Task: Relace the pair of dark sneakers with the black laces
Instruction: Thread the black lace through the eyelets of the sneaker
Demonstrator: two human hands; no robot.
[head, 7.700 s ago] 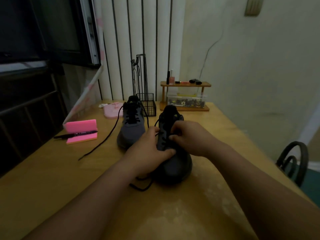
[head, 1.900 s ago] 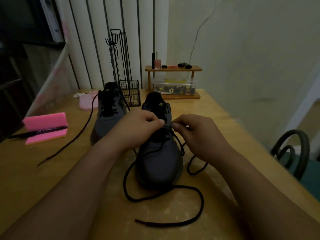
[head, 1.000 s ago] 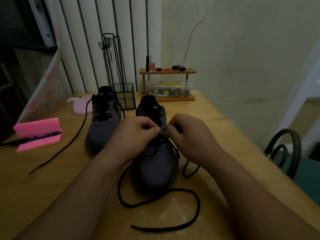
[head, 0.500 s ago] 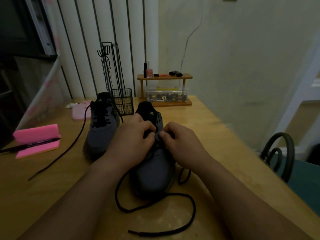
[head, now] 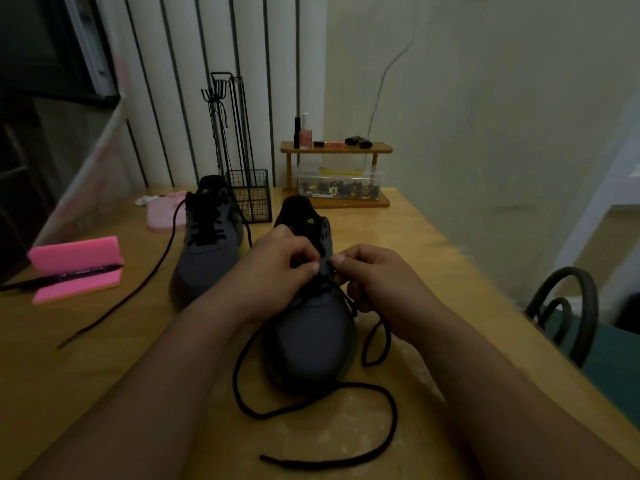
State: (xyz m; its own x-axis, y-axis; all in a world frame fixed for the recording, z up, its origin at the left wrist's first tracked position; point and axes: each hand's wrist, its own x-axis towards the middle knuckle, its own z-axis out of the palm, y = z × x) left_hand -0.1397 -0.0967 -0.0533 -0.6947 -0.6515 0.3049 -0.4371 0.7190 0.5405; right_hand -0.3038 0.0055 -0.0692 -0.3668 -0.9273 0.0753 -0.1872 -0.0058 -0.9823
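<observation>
Sneakers (head: 311,341) number two, laces (head: 363,385) two, hands (head: 277,271) two.

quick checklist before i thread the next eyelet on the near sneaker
1. near sneaker flat on table: ok
2. left hand pinches its eyelet edge: ok
3. right hand pinches the lace: ok
4. lace tip lined up with eyelet: cannot tell, fingers hide it
5. slack loose by the toe, unsnagged: ok
6. far sneaker tied: not ok, ends trail loose
</observation>
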